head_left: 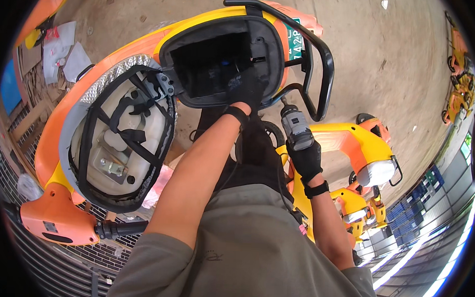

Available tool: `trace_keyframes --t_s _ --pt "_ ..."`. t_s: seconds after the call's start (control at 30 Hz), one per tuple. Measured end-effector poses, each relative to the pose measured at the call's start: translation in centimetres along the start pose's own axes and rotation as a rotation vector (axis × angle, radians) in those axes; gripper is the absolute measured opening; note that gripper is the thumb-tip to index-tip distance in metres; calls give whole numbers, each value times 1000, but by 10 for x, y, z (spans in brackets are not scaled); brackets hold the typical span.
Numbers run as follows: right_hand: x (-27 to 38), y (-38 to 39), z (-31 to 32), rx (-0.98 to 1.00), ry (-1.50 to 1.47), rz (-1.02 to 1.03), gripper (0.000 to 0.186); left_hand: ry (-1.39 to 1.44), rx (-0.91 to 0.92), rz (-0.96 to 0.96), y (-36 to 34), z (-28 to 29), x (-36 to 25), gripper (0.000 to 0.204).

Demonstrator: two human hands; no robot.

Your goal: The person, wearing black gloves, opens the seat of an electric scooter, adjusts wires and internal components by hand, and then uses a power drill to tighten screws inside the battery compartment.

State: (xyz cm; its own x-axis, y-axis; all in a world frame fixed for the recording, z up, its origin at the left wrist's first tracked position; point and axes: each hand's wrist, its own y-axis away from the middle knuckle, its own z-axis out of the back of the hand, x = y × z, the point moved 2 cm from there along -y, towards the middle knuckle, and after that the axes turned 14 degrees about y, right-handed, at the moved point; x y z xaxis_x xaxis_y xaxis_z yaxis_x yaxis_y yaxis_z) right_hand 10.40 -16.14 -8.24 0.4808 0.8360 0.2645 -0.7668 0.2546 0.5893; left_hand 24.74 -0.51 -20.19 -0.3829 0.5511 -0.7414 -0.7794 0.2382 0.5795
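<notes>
My right hand [306,160], in a black glove, grips a grey and black cordless drill [297,128] beside the scooter's rear; its bit points away from me. My left hand [246,89], also gloved in black, reaches into the dark storage compartment [274,61] of an orange and yellow electric scooter [52,142]. Its fingers merge with the shadow inside, so what they touch is hidden. To the left, the scooter's seat [99,138] is flipped up on its hinge [162,86], showing a cream underside with black straps and a metal plate [109,166].
A black tube rack [328,73] curves round the scooter's rear, near the drill. More orange and yellow scooters [360,147] stand at the right. The handlebar grip [125,228] is at lower left. Plastic bags [58,50] and cardboard lie on the floor at far left.
</notes>
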Motion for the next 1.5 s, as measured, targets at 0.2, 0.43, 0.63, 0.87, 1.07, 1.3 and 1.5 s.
trace_keyframes --t_s 0.2,0.43,0.63,0.87,1.07,1.3,1.5 --pt "2 3 2 -23 -8 34 18 94 13 12 -7 -10 37 33" --pt "6 2 2 66 -73 -24 22 -12 98 -136 -25 -14 53 33" --pt "4 -2 -2 55 -11 10 26 191 130 -351 -5 9 58 22" --pt "29 -32 -12 42 -74 41 32 391 134 95 46 38 75 22" --pt "28 -41 -15 -31 -2 101 31 -388 156 -477 58 44 100 19" --pt "37 -48 -14 28 103 97 30 306 57 76 56 57 87 23" --pt "44 -50 -24 110 103 123 28 253 58 -32 57 50 113 19"
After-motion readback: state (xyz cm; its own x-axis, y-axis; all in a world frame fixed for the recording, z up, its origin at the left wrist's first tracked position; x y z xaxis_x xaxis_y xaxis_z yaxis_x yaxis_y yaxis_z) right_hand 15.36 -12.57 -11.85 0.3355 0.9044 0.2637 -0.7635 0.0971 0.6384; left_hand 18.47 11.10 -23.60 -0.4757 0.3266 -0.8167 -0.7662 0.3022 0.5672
